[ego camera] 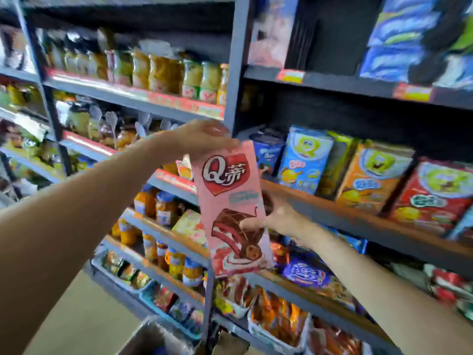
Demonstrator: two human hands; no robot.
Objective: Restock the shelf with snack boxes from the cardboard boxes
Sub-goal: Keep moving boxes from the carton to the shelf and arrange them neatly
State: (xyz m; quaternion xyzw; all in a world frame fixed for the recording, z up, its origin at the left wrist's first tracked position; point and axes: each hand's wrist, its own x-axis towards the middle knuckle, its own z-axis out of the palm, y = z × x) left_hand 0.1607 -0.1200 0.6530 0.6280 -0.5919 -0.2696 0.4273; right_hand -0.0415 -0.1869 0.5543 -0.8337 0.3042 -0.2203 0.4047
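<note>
I hold a tall pink snack box [231,201] with a chocolate cake picture upright in front of the shelving. My left hand [202,138] grips its top edge from above. My right hand [271,217] grips its right side lower down, thumb across the front. The box hangs just left of the wooden shelf [358,213], where blue, orange and red snack boxes [371,175] stand in a row. A cardboard box [153,339] shows at the bottom edge, its contents hidden.
A grey upright post [236,60] divides two shelf bays. The left bay holds jars and bottles [179,73] on several shelves. Plastic baskets of packets [276,319] sit on the low shelves. Blue packs [399,37] fill the top right shelf.
</note>
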